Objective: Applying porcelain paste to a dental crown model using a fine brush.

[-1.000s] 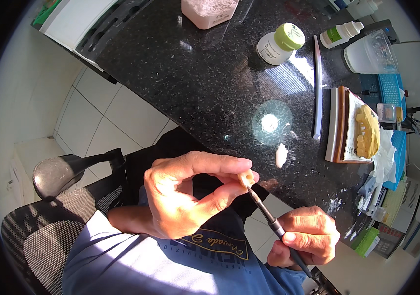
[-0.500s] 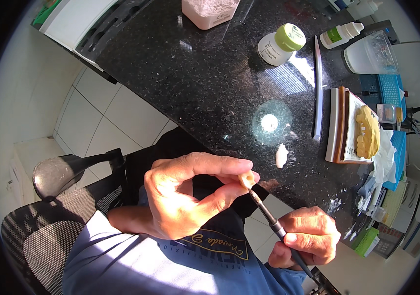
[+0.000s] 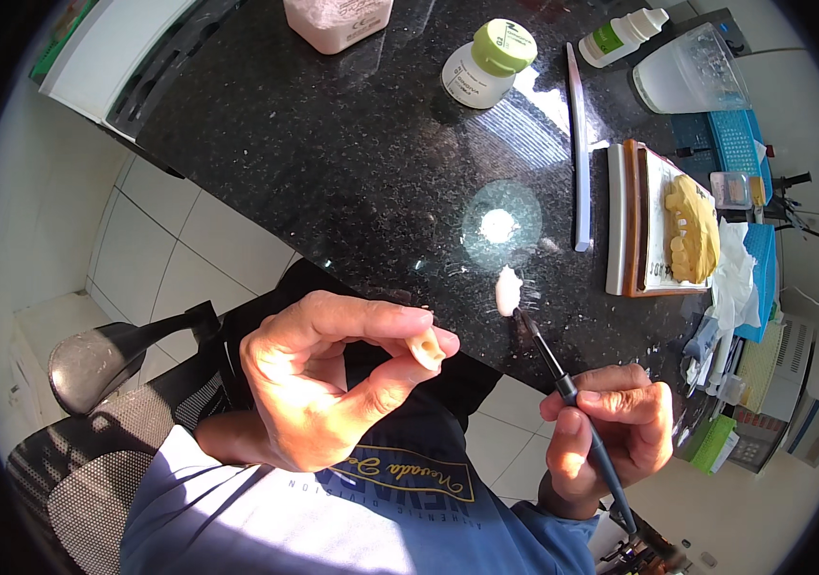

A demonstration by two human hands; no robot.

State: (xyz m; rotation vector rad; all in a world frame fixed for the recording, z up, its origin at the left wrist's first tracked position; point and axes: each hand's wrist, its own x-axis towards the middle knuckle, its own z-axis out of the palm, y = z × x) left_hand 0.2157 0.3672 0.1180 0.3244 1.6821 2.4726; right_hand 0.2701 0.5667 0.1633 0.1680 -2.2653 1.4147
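Note:
My left hand (image 3: 318,369) pinches a small tooth-coloured dental crown (image 3: 425,351) between thumb and fingers, with a hollow in it turned up. In my right hand (image 3: 620,431) is a slim, dark-handled brush (image 3: 557,368), held like a pen. Its pointed tip touches or nearly touches the lower end of a small mound of whitish-pink paste (image 3: 507,292) on the black speckled counter (image 3: 362,182). Just beyond the paste, a round pale greenish patch (image 3: 486,244) has a bright glare at its centre.
A green-lidded jar (image 3: 475,77), a pale strip (image 3: 580,158), a dropper bottle (image 3: 620,40) and a clear cup (image 3: 692,77) stand or lie farther back. At right, a yellow dental model (image 3: 692,235) rests on a flat stack (image 3: 635,182). A pinkish tub (image 3: 338,24) is far left.
The brush tip has left the crown and moved to the paste on the counter. My left hand still holds the crown, its hollow now exposed. The whole view has shifted slightly.

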